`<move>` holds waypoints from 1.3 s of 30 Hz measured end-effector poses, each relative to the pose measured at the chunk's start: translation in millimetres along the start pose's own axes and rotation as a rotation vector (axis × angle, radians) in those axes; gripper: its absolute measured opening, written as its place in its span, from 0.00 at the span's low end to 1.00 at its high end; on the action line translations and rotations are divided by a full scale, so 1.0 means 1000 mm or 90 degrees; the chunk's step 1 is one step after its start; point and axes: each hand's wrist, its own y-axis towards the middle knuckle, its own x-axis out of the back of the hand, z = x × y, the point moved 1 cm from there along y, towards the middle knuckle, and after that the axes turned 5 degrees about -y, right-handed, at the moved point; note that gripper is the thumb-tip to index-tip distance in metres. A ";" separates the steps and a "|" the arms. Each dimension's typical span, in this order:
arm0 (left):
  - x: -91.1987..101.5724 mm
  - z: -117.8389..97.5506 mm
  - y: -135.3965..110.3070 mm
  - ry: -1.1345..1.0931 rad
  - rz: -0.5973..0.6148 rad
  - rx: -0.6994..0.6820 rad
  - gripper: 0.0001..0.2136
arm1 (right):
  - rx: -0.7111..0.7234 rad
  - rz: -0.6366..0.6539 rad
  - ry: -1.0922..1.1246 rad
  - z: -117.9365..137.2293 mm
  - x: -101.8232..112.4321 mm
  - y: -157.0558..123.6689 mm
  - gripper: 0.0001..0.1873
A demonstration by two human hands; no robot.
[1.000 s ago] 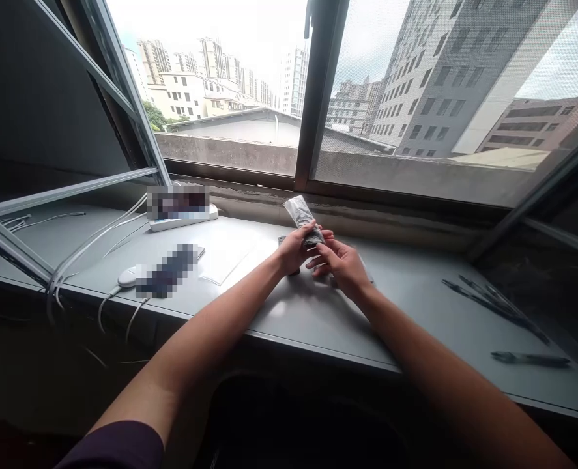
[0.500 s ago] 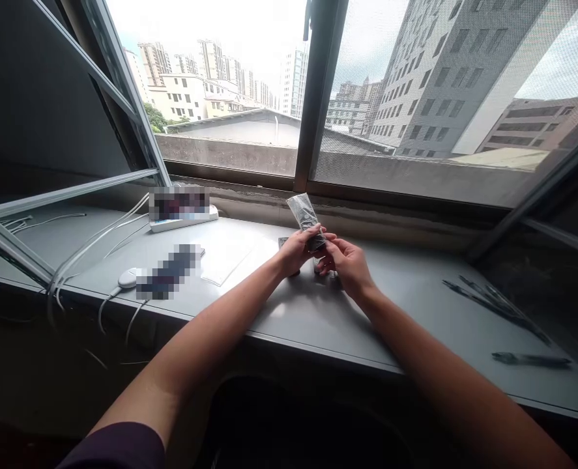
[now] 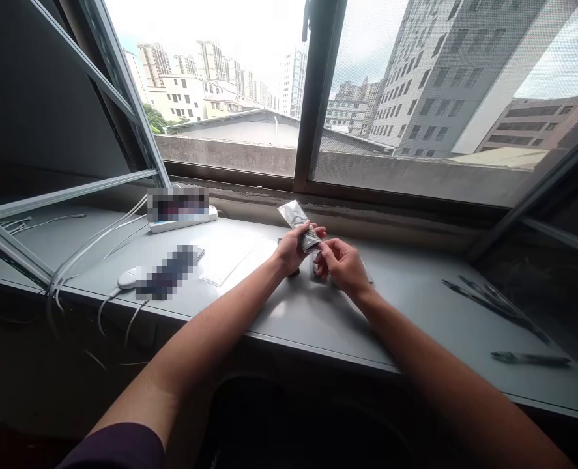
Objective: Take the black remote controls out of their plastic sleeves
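Note:
A clear plastic sleeve with something dark inside is held above the grey table, tilted, its loose end pointing up and left. My left hand is closed around its middle, thumb on top. At the lower end, my right hand pinches the sleeve's edge between thumb and fingers. Below the hands, partly hidden, a small dark object lies on the table; what it is cannot be made out. A flat clear plastic sheet or bag rests to the left of my hands.
At the left, a white power strip stands near white cables, a round white charger and a blurred-out dark object. Pen-like items lie at the right. A metal frame rises at the left; the window sill borders the back.
The sleeve has tipped further left and dropped slightly in my left hand. My right hand has shifted a little, its fingers now at the sleeve's lower end.

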 end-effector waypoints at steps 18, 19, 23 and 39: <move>-0.001 -0.008 0.000 -0.106 -0.046 0.008 0.05 | 0.032 0.018 0.005 0.007 -0.003 -0.007 0.23; -0.001 -0.009 0.000 -0.111 -0.047 0.004 0.05 | 0.036 0.017 0.006 0.008 -0.003 -0.008 0.23; 0.002 -0.011 0.002 -0.126 -0.060 -0.018 0.06 | 0.050 0.007 0.010 0.014 -0.002 -0.011 0.20; 0.001 -0.011 -0.001 -0.099 -0.021 -0.019 0.04 | -0.021 0.092 -0.059 0.002 -0.003 -0.005 0.17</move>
